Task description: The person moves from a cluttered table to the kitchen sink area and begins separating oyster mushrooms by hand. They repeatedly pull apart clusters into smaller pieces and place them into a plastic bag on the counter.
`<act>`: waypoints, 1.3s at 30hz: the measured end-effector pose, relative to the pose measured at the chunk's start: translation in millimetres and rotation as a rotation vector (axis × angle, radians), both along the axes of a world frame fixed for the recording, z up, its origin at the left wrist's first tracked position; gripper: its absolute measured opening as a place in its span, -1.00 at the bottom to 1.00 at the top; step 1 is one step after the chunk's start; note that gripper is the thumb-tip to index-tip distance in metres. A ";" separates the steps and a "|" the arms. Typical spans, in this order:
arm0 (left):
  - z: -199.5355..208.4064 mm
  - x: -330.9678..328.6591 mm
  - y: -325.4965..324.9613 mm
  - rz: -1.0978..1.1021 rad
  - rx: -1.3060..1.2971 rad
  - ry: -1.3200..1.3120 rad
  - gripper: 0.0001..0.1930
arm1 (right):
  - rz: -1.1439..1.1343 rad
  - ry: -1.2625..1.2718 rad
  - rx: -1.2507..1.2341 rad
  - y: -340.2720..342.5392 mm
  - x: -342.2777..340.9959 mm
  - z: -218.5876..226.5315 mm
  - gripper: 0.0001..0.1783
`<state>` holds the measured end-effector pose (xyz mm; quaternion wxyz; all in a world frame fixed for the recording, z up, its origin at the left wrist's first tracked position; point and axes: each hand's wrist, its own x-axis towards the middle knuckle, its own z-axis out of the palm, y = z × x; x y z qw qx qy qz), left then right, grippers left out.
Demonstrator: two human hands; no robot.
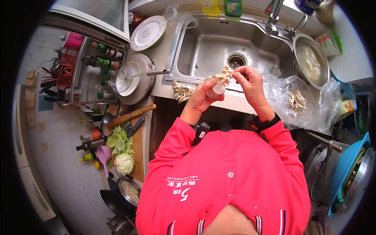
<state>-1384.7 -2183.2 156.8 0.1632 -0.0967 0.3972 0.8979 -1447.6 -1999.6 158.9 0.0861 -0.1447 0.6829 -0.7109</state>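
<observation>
My left hand [203, 96] grips a pale oyster mushroom cluster [220, 81] at the front edge of the steel sink [203, 51]. My right hand [250, 80] pinches the frilly top of that same cluster from the right. Both hands are close together above the counter edge. Another mushroom clump [182, 92] lies on the counter just left of my left hand. More mushrooms [297, 100] sit in a clear plastic bag [313, 102] to the right of my right hand.
A steel bowl [311, 60] with water and torn mushrooms stands right of the sink. A wire strainer [123, 78] rests on a lid at left, a plate [148, 32] behind it. Cabbage [121, 152] lies on a cutting board; bottles line the left rack.
</observation>
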 end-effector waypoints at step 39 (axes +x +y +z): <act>-83.1 -7.2 -32.5 -0.230 -1.409 0.182 -0.32 | 0.363 -1.102 -1.227 75.4 -15.2 -22.0 -0.70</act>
